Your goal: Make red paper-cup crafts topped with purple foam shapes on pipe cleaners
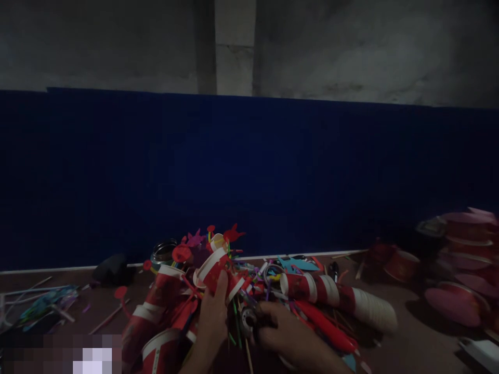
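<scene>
My left hand (212, 317) is wrapped around a red paper cup with a white band (212, 270), held tilted above a heap of similar cups. My right hand (283, 330) is closed around a small dark round object (248, 318), perhaps a roll of tape; I cannot make it out in the dim light. Thin coloured sticks (237, 319) poke out between the two hands. Red and purple paper cut-outs (195, 240) stand up behind the held cup.
A stack of red-and-white cups (335, 296) lies on its side to the right. A metal tin (163, 252) sits behind the heap. Pink discs and red bowls (460, 259) pile at the far right. A dark blue panel (249, 176) walls off the table's back. Straws (35, 301) lie at left.
</scene>
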The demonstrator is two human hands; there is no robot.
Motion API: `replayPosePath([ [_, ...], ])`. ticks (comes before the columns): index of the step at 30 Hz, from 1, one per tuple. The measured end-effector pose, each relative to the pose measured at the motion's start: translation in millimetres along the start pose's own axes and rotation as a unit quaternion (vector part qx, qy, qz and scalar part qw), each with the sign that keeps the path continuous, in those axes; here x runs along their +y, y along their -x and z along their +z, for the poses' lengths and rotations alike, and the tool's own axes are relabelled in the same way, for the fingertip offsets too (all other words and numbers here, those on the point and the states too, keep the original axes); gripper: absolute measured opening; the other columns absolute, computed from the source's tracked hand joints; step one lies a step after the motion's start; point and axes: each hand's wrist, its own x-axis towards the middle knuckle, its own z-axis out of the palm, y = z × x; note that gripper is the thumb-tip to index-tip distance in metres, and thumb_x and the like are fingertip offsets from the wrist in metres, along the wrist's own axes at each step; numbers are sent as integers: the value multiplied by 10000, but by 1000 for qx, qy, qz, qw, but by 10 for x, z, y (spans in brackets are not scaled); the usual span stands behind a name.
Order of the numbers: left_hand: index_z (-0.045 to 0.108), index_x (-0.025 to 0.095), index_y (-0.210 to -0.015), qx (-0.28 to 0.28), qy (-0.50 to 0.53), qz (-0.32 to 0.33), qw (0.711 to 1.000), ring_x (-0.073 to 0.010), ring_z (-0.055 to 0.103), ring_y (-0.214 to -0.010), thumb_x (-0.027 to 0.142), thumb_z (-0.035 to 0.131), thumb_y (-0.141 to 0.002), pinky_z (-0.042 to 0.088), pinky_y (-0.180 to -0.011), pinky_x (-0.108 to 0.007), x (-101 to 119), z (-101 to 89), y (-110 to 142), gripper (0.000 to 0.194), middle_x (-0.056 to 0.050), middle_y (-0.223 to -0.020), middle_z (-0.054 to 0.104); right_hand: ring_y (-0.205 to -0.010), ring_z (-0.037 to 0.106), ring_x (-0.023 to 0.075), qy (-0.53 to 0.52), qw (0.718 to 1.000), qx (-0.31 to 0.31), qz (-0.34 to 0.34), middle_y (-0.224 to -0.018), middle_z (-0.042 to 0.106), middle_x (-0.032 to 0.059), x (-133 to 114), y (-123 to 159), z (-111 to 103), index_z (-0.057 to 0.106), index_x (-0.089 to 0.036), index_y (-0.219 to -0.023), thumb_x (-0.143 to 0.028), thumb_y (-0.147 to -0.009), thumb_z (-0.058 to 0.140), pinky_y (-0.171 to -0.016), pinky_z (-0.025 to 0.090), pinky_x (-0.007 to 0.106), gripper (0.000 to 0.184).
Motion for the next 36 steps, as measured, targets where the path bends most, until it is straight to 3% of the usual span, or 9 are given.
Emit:
replayPosePath([
  [4,614,153,-1043,-13,74,-85,994,-255,678,-803,373,707,-679,522,-727,-334,52,158,100,435,-87,-881,720,-663,510,165,306,943,115,-60,-734,623,0,-59,122,13,597,-193,-778,-237,-589,578,-569,317,251,195],
  [7,589,139,-1062,-7,102,-118,988,-236,688,-712,426,696,-684,532,-668,-333,22,233,126,487,-86,-818,721,-758,537,214,404,898,148,-91,-833,638,43,-100,176,44,597,-196,-813,-258,-584,574,-653,341,291,239],
  [13,602,154,-878,-74,214,-112,968,-223,692,-703,339,762,-586,536,-650,-293,98,227,96,381,-26,-724,708,-581,478,108,105,994,8,-23,-659,584,-46,-152,120,-45,581,-185,-763,-166,-578,519,-517,318,200,196],
  [16,603,152,-862,-124,201,-106,966,-219,693,-717,295,754,-593,536,-670,-289,121,230,72,340,-26,-745,714,-478,373,73,-16,998,-46,28,-548,484,-71,-168,74,-96,546,-186,-655,-158,-568,482,-464,260,188,112],
  [19,593,159,-862,-105,185,-88,973,-210,694,-685,287,756,-590,540,-638,-281,64,244,19,342,-16,-712,715,-420,267,65,-78,993,-52,70,-504,399,-75,-150,28,-86,515,-196,-613,-219,-626,458,-415,181,194,62],
  [23,568,180,-862,-38,176,-100,979,-211,687,-611,298,764,-588,534,-546,-275,-35,262,-23,357,-7,-639,699,-472,359,77,-79,996,-32,29,-532,445,-61,-87,-10,-30,523,-188,-618,-240,-651,479,-443,256,186,76],
  [26,563,186,-893,-26,167,-109,980,-213,690,-653,302,742,-637,532,-562,-274,-61,265,34,334,-15,-664,698,-614,511,131,88,996,12,-32,-651,585,-29,-48,16,19,587,-185,-697,-190,-585,552,-565,363,220,117],
  [32,585,178,-940,18,97,-94,991,-222,692,-755,313,755,-641,528,-695,-305,-57,251,178,369,-48,-811,721,-971,515,310,466,862,182,-78,-1032,606,110,24,80,131,611,-199,-1017,-219,-647,562,-818,373,405,374],
  [36,572,199,-1053,22,91,-73,993,-216,689,-784,319,737,-669,522,-747,-325,0,220,145,435,-63,-902,720,-1077,459,306,510,841,167,-72,-1134,560,123,24,85,-8,603,-189,-1071,-146,-675,508,-905,341,417,410],
])
